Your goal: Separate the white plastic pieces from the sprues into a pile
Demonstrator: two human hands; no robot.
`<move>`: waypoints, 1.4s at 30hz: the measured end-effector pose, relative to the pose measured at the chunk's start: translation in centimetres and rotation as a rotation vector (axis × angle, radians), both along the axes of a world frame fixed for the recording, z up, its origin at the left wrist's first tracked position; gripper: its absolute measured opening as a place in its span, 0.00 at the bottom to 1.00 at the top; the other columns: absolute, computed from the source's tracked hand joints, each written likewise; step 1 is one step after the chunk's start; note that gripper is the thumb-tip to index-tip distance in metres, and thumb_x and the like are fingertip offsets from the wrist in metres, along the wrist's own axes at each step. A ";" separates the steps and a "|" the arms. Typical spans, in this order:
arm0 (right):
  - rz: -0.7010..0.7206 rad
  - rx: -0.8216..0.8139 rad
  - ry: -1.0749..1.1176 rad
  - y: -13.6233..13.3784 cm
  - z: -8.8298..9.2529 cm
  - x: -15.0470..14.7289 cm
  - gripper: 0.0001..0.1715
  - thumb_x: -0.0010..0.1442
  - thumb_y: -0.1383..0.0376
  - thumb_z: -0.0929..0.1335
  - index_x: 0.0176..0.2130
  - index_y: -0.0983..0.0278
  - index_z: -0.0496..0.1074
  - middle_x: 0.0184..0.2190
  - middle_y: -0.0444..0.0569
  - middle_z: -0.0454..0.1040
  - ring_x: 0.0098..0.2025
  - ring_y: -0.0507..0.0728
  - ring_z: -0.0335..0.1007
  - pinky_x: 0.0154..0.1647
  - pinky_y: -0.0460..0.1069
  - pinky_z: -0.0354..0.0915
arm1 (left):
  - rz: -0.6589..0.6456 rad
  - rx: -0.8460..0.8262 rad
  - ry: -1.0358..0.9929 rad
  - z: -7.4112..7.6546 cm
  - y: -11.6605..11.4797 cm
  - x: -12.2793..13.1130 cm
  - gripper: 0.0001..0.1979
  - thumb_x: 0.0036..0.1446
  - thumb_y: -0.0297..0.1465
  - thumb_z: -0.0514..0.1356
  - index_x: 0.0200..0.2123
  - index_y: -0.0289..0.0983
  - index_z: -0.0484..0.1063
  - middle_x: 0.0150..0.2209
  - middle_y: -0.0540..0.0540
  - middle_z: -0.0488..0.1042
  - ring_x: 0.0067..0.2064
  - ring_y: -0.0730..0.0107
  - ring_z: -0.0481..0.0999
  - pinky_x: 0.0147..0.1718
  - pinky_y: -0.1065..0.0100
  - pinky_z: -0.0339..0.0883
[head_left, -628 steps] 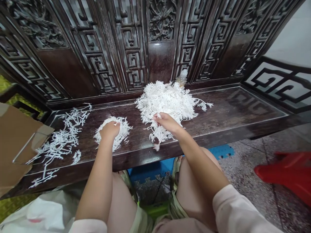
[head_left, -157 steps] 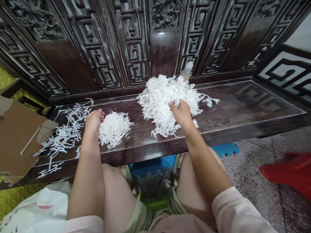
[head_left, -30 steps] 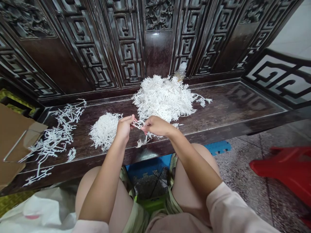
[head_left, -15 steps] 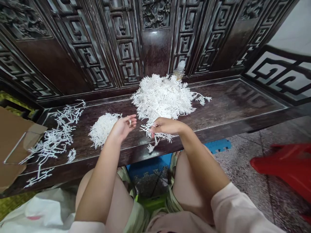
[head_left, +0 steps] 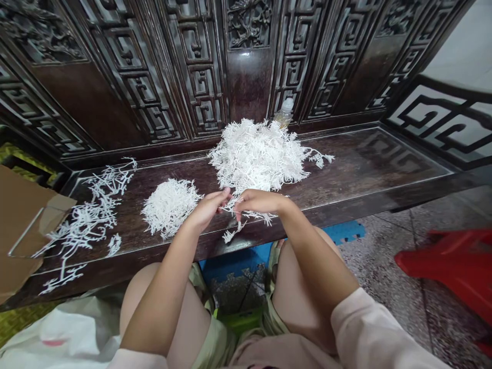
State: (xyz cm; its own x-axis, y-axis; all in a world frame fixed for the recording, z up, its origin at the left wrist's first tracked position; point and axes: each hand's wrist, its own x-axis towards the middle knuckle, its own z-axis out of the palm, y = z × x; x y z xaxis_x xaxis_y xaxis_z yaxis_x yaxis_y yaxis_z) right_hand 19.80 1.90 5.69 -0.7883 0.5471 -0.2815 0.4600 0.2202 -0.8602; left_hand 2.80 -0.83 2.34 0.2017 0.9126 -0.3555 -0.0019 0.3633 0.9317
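My right hand [head_left: 258, 201] is closed on a white branched piece [head_left: 229, 236], whose feathery end dangles below the fingers over the bench's front edge. Close by on the left, my left hand [head_left: 211, 207] has its thumb and fingers pinched at the left tips of that piece; the exact grip is partly hidden. Behind both hands rises a large heap of white branched pieces [head_left: 261, 154]. A smaller mound of short white bits [head_left: 169, 207] lies just left of my left hand.
Bare, twig-like white stems [head_left: 86, 220] lie at the bench's left end, beside a cardboard box [head_left: 26, 230]. A capped clear bottle [head_left: 285, 111] stands behind the large heap. Carved dark panels [head_left: 249, 77] back the wooden bench [head_left: 357, 169]. A red plastic stool [head_left: 449, 266] is on the right.
My left hand has moved right, from open beside the small mound to pinching near my right hand. The piece in my right hand has swung slightly left.
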 end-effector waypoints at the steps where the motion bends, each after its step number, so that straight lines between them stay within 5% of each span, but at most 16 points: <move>1: -0.006 -0.006 0.013 0.0 0.0 0.0 0.15 0.52 0.63 0.61 0.23 0.66 0.72 0.19 0.42 0.64 0.22 0.47 0.52 0.29 0.46 0.51 | -0.053 0.041 0.027 0.2 -0.1 0.0 0.16 0.46 0.43 0.58 0.28 0.34 0.70 0.25 0.50 0.65 0.28 0.76 0.61 0.26 0.73 0.51; 7: -0.020 -0.054 0.083 0.0 -0.1 0.2 0.16 0.52 0.64 0.60 0.17 0.66 0.65 0.14 0.40 0.56 0.20 0.47 0.46 0.26 0.46 0.49 | -0.192 0.219 0.062 0.8 -0.4 -0.2 0.13 0.47 0.40 0.58 0.25 0.35 0.68 0.25 0.51 0.65 0.30 0.75 0.61 0.31 0.72 0.51; 15: -0.029 -0.096 0.113 0.1 0.2 0.4 0.16 0.52 0.62 0.61 0.18 0.66 0.64 0.15 0.40 0.57 0.20 0.47 0.46 0.27 0.46 0.49 | -0.288 0.201 -0.006 1.7 -0.7 -0.5 0.13 0.48 0.41 0.57 0.26 0.36 0.65 0.24 0.53 0.59 0.26 0.77 0.55 0.27 0.73 0.49; 25: -0.111 -0.130 0.193 -0.1 0.0 -0.1 0.17 0.53 0.62 0.60 0.17 0.66 0.59 0.16 0.40 0.57 0.21 0.47 0.49 0.27 0.46 0.49 | 0.011 0.111 -0.050 1.4 -0.7 0.2 0.15 0.48 0.43 0.56 0.25 0.36 0.65 0.24 0.51 0.62 0.26 0.75 0.57 0.27 0.72 0.51; 32: -0.217 -0.106 0.242 -0.1 -0.5 -0.2 0.23 0.50 0.55 0.65 0.15 0.65 0.53 0.15 0.37 0.45 0.19 0.45 0.38 0.23 0.46 0.41 | -0.114 0.136 -0.176 1.4 -0.8 -0.2 0.15 0.47 0.43 0.58 0.26 0.35 0.66 0.24 0.50 0.61 0.27 0.76 0.58 0.26 0.72 0.53; 36: -0.320 -0.117 0.314 0.0 -0.3 -0.2 0.20 0.50 0.56 0.65 0.17 0.65 0.58 0.15 0.37 0.49 0.20 0.46 0.42 0.24 0.46 0.43 | -0.144 0.113 -0.221 1.1 -0.7 -0.4 0.10 0.46 0.36 0.60 0.30 0.36 0.66 0.25 0.52 0.59 0.25 0.79 0.56 0.25 0.73 0.51; 42: -0.364 -0.136 0.337 -0.2 0.0 -0.3 0.17 0.50 0.59 0.63 0.17 0.66 0.59 0.15 0.37 0.49 0.20 0.46 0.43 0.25 0.46 0.44 | -0.214 0.172 -0.177 1.0 -0.7 0.0 0.12 0.50 0.40 0.56 0.31 0.37 0.66 0.22 0.53 0.55 0.23 0.78 0.53 0.24 0.73 0.49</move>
State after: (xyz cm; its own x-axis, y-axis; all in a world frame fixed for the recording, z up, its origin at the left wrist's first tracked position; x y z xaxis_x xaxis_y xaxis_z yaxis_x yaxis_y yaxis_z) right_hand 19.46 1.72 5.74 -0.6132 0.7788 -0.1323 0.1780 -0.0269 -0.9837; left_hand 2.80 -1.49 3.33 0.4406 0.8863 -0.1424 -0.1095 0.2105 0.9714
